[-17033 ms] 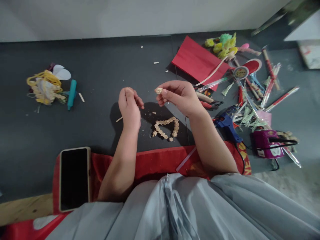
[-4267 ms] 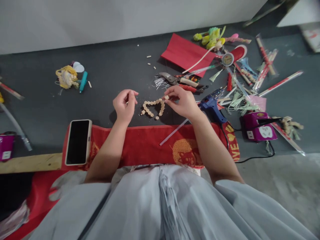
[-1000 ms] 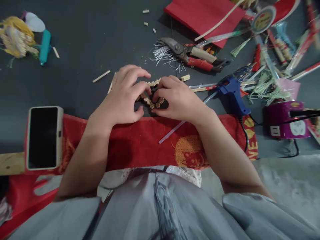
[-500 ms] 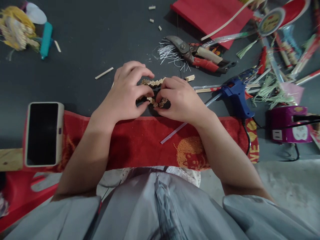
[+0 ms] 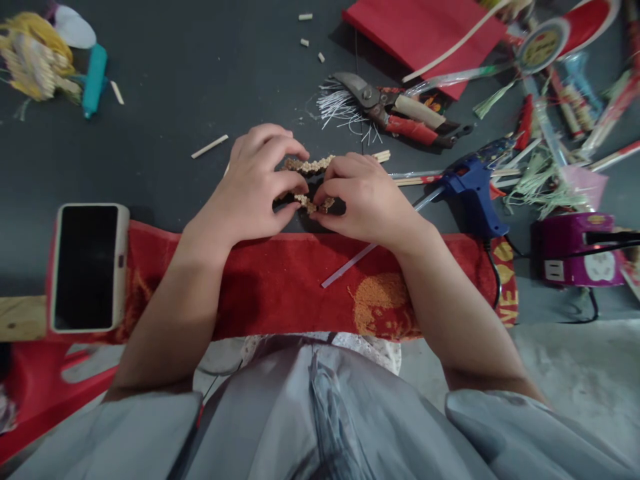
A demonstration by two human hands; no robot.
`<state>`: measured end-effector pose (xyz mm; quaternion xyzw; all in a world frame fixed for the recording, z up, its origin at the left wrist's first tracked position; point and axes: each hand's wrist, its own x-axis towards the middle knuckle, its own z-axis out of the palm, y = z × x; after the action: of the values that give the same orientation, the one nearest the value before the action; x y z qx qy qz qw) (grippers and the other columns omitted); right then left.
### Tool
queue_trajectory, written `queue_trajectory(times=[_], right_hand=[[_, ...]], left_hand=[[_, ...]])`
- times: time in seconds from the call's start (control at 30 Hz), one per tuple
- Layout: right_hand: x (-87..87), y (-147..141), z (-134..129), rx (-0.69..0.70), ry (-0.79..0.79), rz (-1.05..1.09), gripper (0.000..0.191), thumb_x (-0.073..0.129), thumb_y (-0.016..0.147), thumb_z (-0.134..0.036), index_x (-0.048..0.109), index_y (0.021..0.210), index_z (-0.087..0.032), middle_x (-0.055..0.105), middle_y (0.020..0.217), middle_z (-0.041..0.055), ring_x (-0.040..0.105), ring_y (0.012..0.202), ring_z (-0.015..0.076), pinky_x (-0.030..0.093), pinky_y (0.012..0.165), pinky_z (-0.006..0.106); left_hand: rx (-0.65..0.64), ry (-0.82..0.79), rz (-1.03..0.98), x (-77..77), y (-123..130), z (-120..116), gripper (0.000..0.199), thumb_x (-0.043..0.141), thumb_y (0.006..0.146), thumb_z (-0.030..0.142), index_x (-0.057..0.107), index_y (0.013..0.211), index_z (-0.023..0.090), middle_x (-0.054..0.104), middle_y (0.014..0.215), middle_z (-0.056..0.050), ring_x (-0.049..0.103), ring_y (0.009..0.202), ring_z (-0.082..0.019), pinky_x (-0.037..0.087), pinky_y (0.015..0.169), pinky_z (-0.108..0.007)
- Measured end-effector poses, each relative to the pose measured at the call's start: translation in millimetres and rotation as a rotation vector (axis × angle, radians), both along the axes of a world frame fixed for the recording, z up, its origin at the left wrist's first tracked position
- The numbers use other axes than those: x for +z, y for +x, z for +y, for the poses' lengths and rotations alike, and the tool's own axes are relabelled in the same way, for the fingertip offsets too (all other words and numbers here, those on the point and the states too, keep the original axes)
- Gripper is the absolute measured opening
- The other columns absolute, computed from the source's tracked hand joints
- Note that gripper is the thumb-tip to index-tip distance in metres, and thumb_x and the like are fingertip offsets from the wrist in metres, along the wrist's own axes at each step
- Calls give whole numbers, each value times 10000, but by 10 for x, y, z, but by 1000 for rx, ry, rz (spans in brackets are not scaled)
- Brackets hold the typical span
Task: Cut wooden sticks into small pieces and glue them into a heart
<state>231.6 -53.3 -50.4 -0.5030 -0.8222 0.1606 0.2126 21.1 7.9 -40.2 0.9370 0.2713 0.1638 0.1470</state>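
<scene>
A bumpy, straw-coloured braided-looking strip (image 5: 313, 165) lies curved between my hands, its far side on the dark table and its near side at my fingertips. My left hand (image 5: 257, 183) closes thumb and forefinger on the near part, while its other fingers arch over the left end. From the right, my right hand (image 5: 360, 197) pinches the same near part, fingers curled down, close to the left fingertips. Much of the strip is hidden under both hands. Just beyond the right hand shows a small bundle of pale sticks (image 5: 383, 156).
A red towel (image 5: 280, 287) lines the near edge, with a phone-like device (image 5: 85, 267) at left. Pruning shears (image 5: 395, 110), a blue glue gun (image 5: 473, 187), a purple power block (image 5: 577, 247) and a red sheet (image 5: 415, 33) crowd the right. A turquoise tube (image 5: 94, 80) lies far left.
My right hand has shifted very slightly to the right, its fingers still on the strip. The left hand keeps its place and hold.
</scene>
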Motion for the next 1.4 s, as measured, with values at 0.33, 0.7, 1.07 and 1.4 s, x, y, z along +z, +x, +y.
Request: queue_trajectory(times=[0.33,0.7,1.07,1.4], right_hand=[[18,1,-9,-3,-11,-10,130,643,869,-301,705,849,-188,608,911,70,565,962,263,377,880,438],[22,9,-4,2,-17,-8,115,641,862,-286,707,842,-193,596,906,68,556,944,258,372,880,438],[6,4,-5,-3,-10,6,123,629,855,-272,710,840,-182,589,890,69,544,924,246,358,858,416],[7,3,-6,-9,-3,3,118,633,863,-278,705,830,-190,587,890,59,547,921,241,364,862,415]], left_hand=[[7,-51,-7,2,11,1,135,629,844,264,729,931,234,597,1335,-43,416,1387,-358,315,1192,-649],[-17,-2,-22,3,3,4,138,632,838,255,725,941,259,625,1311,-46,445,1348,-358,356,1154,-660],[-20,-15,-5,22,2,-4,129,625,854,245,714,947,240,617,1330,-56,432,1364,-353,344,1165,-660],[-13,-35,-14,29,7,-7,129,628,841,245,714,936,260,618,1325,-44,436,1365,-352,334,1177,-650]])
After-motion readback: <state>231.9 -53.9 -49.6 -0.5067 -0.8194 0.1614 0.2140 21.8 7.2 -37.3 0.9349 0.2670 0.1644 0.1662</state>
